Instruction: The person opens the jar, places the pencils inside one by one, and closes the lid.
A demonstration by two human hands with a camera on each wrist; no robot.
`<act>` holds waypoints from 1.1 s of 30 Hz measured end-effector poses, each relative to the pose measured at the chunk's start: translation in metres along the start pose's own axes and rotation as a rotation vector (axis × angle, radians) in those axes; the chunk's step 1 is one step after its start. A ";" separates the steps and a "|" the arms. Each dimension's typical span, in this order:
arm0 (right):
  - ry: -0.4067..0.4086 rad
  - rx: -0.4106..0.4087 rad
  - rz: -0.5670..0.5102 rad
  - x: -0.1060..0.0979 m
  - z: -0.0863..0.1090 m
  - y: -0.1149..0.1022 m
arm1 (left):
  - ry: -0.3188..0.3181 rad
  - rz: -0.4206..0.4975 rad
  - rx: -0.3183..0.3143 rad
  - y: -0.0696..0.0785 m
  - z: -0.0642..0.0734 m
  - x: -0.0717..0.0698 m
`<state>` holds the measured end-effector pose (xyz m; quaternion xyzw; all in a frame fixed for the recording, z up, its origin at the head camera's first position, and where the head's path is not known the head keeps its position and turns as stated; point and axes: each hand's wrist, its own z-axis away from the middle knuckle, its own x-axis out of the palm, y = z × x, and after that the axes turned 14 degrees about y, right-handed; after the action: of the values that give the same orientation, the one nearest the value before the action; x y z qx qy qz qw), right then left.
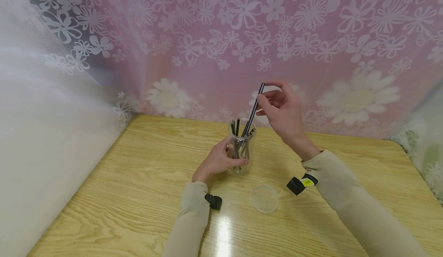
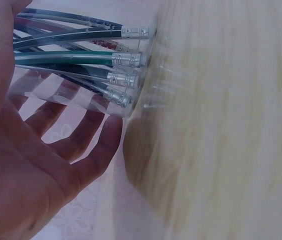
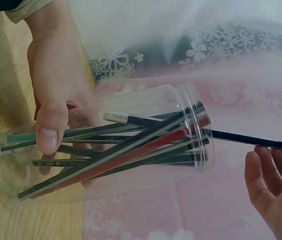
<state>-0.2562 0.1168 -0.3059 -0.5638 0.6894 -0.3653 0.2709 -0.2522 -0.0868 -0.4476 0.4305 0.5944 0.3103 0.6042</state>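
Note:
A clear plastic jar (image 1: 253,149) stands upright on the table with several pencils (image 3: 131,146) inside, mostly dark, one red and one green. My left hand (image 1: 217,160) grips the jar from its left side, thumb across the front. Above the jar mouth, my right hand (image 1: 284,111) pinches a dark striped pencil (image 1: 255,106) near its upper end, one finger touching its tip. That pencil leans to the right, its lower part still within the jar. Metal eraser ferrules (image 2: 126,59) sit at the jar's bottom in the left wrist view.
A round clear lid (image 1: 264,198) lies flat on the wood-grain table (image 1: 138,188), in front of the jar. Pink flowered sheeting (image 1: 214,68) hangs behind the table, with a pale sheet (image 1: 45,122) along the left side.

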 end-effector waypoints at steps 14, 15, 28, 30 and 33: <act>-0.255 -0.160 0.255 0.005 0.012 0.000 | -0.005 0.014 0.023 0.000 0.001 -0.001; -0.266 -0.163 0.259 0.005 0.013 0.001 | -0.005 0.017 0.022 0.000 0.000 -0.001; -0.292 -0.209 0.280 -0.001 0.024 0.006 | -0.006 0.037 0.013 0.001 0.001 -0.001; -0.297 -0.225 0.275 -0.002 0.024 0.007 | -0.006 0.034 0.015 0.001 0.002 -0.001; -0.308 -0.253 0.277 -0.002 0.025 0.009 | -0.007 0.026 0.020 0.000 0.002 -0.001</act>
<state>-0.2416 0.1148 -0.3279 -0.5424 0.7510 -0.1448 0.3476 -0.2508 -0.0879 -0.4472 0.4451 0.5897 0.3107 0.5980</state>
